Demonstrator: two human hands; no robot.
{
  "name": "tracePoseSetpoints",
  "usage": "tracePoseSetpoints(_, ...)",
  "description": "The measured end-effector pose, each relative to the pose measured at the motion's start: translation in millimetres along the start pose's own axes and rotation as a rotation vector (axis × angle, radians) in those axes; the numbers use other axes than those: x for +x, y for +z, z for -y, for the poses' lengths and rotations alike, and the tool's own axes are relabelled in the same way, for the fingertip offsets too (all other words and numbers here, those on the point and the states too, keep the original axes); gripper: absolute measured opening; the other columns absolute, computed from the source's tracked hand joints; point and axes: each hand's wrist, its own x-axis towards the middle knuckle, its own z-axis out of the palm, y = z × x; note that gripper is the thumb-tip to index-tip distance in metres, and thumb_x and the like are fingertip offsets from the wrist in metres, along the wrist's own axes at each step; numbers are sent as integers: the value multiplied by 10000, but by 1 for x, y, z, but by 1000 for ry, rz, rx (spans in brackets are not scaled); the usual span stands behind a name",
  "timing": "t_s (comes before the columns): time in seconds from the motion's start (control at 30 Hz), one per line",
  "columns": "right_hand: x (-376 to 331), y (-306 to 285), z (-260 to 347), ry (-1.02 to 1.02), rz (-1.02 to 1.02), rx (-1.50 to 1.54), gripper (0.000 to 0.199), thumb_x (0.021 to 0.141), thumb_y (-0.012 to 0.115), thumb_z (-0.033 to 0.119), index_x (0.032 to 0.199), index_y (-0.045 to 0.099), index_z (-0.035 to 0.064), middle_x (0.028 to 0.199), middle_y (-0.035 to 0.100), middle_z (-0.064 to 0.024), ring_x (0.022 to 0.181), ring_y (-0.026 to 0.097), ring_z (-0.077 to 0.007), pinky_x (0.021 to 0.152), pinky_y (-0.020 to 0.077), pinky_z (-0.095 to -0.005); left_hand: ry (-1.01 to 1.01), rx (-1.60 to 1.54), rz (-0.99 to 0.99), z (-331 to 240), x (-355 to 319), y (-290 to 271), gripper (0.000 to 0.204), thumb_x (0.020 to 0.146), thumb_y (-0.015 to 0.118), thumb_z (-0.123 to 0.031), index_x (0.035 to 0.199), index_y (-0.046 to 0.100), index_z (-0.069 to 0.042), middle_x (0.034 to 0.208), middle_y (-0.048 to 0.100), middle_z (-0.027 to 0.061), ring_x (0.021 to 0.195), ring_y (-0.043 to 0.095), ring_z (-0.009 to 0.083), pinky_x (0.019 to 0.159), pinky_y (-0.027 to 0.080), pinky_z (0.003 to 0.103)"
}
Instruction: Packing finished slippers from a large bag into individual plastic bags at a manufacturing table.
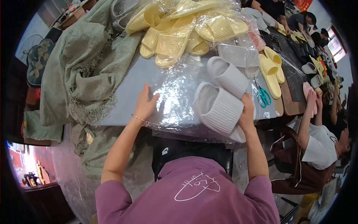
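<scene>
My right hand (247,111) is closed on a pair of light grey slippers (223,108) with ribbed straps. The pair is tilted over the table's front edge, one slipper overlapping the other. Under and left of them lies a clear plastic bag (173,100), shiny and wrinkled, its near edge hanging past the table edge. My left hand (146,102) rests at the bag's left side, thumb and fingers apart. Whether its fingertips press on the film is hard to make out.
Bagged yellow slippers (173,41) are heaped at the back of the grey table (123,106). A green woven sack (80,71) slumps at left. Teal-handled scissors (264,98) and a loose yellow pair (272,72) lie at right. A seated co-worker (320,143) holds pink slippers nearby.
</scene>
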Motion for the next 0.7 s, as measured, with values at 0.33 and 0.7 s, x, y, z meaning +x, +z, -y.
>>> tracePoseSetpoints(0.33,-13,15,-27,121,-3,-43,188,728,591,14,915,575,3,908,532,-163,866,512,-337,763,421,-352,-485,-571,322,-39,24,12,610,833,666,-229,1294,374,42,1055,559,78,852,595,127,622,471,250)
tracePoseSetpoints(0.7,-11,-5,32,-55,111,29,257,726,618,63,972,581,-2,951,575,-180,943,510,-366,807,421,-376,-218,-601,-24,-36,-33,-41,148,863,614,-128,996,611,-61,678,539,-39,556,447,42,483,346,200)
